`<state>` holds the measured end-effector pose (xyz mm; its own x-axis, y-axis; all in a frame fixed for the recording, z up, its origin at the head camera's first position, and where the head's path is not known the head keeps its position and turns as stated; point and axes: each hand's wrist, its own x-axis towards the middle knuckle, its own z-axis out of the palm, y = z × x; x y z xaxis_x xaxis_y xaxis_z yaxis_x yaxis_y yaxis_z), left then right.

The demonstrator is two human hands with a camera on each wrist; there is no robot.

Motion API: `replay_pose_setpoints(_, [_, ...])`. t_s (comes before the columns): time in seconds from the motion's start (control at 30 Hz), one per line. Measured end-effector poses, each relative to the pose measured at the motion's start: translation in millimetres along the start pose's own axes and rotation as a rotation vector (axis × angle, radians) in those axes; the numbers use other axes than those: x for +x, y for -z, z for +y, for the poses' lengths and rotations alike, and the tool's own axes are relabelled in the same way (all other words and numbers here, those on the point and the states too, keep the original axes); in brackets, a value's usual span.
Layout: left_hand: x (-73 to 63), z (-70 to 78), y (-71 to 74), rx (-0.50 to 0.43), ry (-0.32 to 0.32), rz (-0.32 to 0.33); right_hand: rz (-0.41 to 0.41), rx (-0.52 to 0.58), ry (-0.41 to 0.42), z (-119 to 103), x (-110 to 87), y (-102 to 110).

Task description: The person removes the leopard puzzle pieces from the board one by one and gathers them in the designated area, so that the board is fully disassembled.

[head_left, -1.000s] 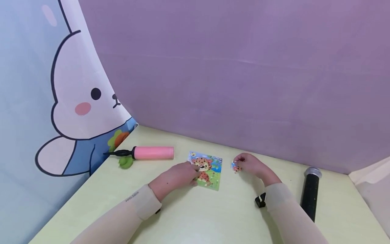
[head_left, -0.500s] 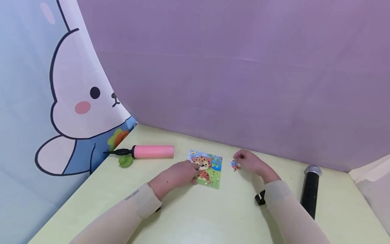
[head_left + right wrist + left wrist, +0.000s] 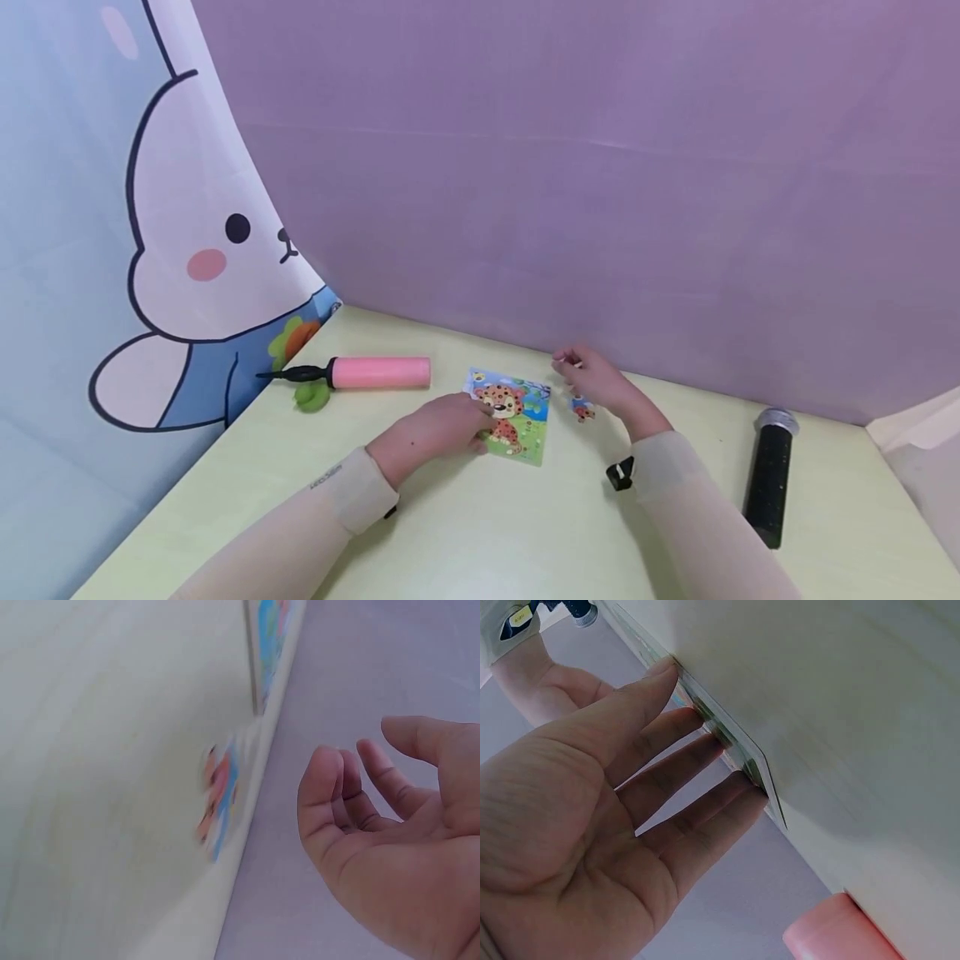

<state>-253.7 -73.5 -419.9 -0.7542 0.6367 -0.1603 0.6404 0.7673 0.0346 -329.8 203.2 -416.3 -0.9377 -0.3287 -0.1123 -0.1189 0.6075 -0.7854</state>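
Observation:
A square picture puzzle [image 3: 517,425] with a spotted leopard cub lies flat at the middle of the table. My left hand [image 3: 442,427] rests on its left side, fingertips on the picture and the thumb at its near edge, as the left wrist view shows. To the right of the puzzle lies a small loose puzzle piece [image 3: 581,408], blurred in the right wrist view. My right hand [image 3: 596,382] hovers beyond that piece, apart from it. Its fingers [image 3: 322,784] are loosely bent and the thumb stands away from them, with nothing visible between.
A pink hand pump [image 3: 381,372] with a black nozzle lies at the back left, beside a small green object [image 3: 311,397]. On the right lies a black tube [image 3: 770,483] with a silver end. A purple curtain [image 3: 570,183] hangs along the table's back edge.
My right hand has let go of the small puzzle piece and moved up and left, away from it. The piece stays on the table. My left hand has not visibly moved.

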Motion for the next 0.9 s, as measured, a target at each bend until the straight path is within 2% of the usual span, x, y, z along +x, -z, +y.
replay_pose_setpoints(0.47, [3.3,-3.1,-5.5,-0.021,0.019,-0.012,-0.028,0.074,0.031,-21,17.2,-25])
replay_pose_setpoints(0.63, [3.3,-3.9,-6.9,-0.020,0.023,-0.013,-0.055,0.073,0.012,-24,27.1,-40])
replay_pose_setpoints(0.9, [4.6,-4.0,-7.8,0.011,0.020,-0.020,-0.104,0.033,0.053,-25,40.4,-59])
